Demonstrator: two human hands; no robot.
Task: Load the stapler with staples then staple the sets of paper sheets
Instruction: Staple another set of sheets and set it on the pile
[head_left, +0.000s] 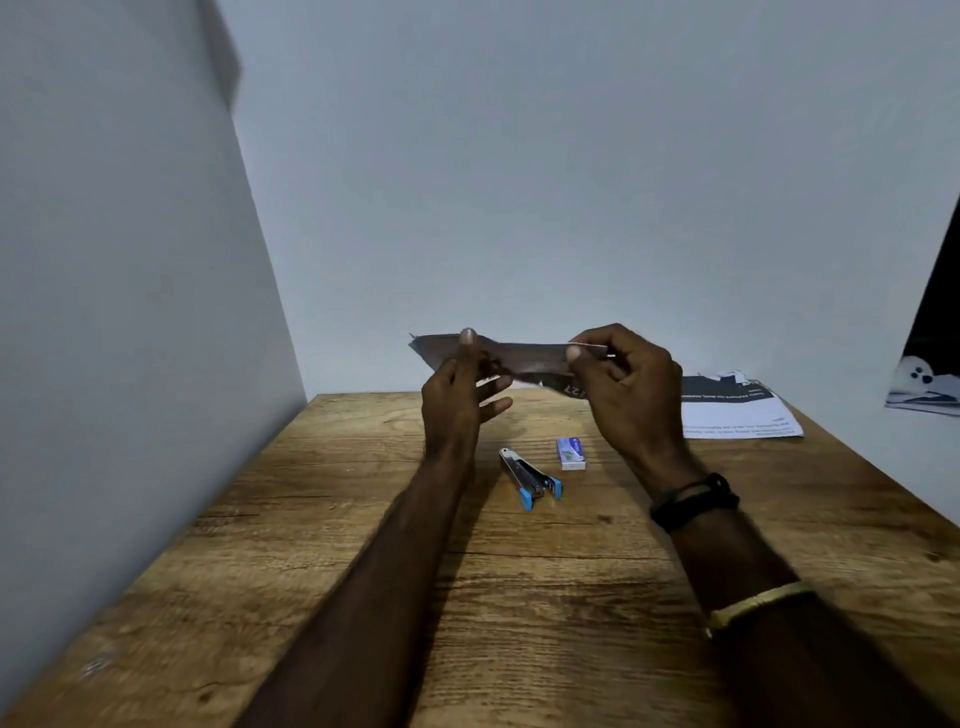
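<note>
Squaring up the set of paper sheets (519, 358) looks like the step in hand. It is held in the air, above and beyond the stapler (530, 480), with the left hand (457, 395) pinching its left end and the right hand (628, 389) pinching its right end, the fingers of both grasping the paper. To do this well, bring the edges flush and pinch one corner firmly so no sheet slips on the way down to the stapler. Whether the stapler is loaded cannot be told. It lies on the tabletop (363, 571), with the staple box (570, 453) just to its right. Farther right of the stapler, and beyond it, rests a stack of printed sheets (737, 410).
</note>
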